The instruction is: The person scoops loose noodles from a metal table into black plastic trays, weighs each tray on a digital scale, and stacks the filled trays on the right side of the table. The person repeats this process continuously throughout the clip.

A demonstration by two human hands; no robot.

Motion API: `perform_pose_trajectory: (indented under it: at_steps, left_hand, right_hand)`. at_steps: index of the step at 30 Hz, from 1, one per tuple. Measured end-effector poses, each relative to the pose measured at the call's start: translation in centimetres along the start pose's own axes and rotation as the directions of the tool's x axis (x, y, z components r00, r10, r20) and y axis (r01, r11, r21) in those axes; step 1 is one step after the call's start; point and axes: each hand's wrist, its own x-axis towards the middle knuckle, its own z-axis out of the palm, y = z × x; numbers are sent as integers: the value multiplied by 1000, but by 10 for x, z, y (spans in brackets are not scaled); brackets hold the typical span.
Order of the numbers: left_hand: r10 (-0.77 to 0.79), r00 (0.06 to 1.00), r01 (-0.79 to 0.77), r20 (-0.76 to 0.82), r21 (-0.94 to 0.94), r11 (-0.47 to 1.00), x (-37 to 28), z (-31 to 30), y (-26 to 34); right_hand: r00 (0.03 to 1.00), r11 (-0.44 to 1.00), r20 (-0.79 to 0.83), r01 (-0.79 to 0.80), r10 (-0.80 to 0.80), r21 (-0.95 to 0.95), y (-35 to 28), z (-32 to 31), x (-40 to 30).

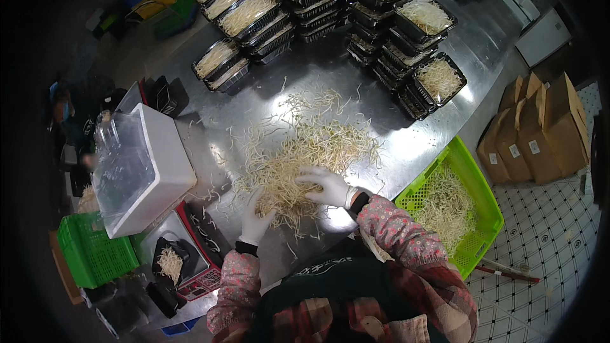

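Note:
A loose heap of bean sprouts (329,147) spreads over the stainless steel table (205,119) in front of me. My left hand (256,221), in a white glove, cups the near left side of the heap. Opposite it, my right hand (329,186), also gloved, curves over the sprouts with its fingers spread. A clump is held between the two hands, still resting on the table; some fingertips are buried in it. At the lower left, a black plastic tray (177,247) with a small portion of sprouts sits on a digital scale (202,282) with a red keypad.
Stacks of filled black trays (250,14) line the far side, with more trays (424,16) at right. A white foam box (176,162) stands left, near a green basket (97,252). A lime crate (491,219) of sprouts is at right, with brown cardboard boxes (538,133) beyond.

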Motion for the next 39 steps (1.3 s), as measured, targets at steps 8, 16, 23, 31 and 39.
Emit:
perform_pose_trajectory:
  at_steps: [8,16,23,31,39]
  left_hand:
    - [-169,970,192,-173,123,974,-19,11,-44]
    - [-86,987,111,-139,185,976,-64,26,-32]
    - [-588,809,390,12,-759,521,11,52,4]
    - [-383,889,287,250,-957,41,-13,-14,20]
    - [-515,839,316,174,-927,201,-30,-5,-36]
  right_hand:
    - [762,778,-532,-567,370,-271,73,-21,8]
    - [970,838,-151,-239,189,-491,-37,54,-11]
    - [884,932,-332,-360,329,-33,-15,110,23]
    - [908,655,-85,-228,410,720,-61,89,33]
    - [909,730,43,-360,415,581,-8,80,15]
